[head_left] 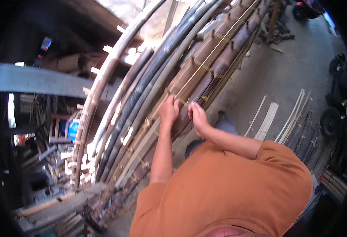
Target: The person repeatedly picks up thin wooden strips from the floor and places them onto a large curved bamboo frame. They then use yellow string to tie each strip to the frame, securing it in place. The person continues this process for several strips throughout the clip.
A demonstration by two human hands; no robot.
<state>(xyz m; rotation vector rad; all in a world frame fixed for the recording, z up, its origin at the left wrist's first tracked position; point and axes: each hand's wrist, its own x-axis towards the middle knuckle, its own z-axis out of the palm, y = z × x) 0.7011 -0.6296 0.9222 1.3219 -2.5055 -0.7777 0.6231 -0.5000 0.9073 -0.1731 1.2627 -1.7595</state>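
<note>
A long brown wooden beam [183,81] and a dark, rounded pole [226,59] lie side by side in front of me, with several short pegs standing up from them. A thin yellow cord [202,97] loops across them near my hands. My left hand [169,110] is closed at the beam's left edge, with the cord at its fingertips. Just to its right, my right hand [197,116] is curled shut over the cord above the pole. The fingers' exact hold is blurred. More yellow ties cross the beam farther away.
Several long curved poles [142,79] run along the left, one carrying small light pegs. Pale wooden strips [266,121] lie on the grey floor [295,67] at the right. Wheeled vehicles [331,120] stand along the right edge. Wood scraps [55,162] are piled at the left.
</note>
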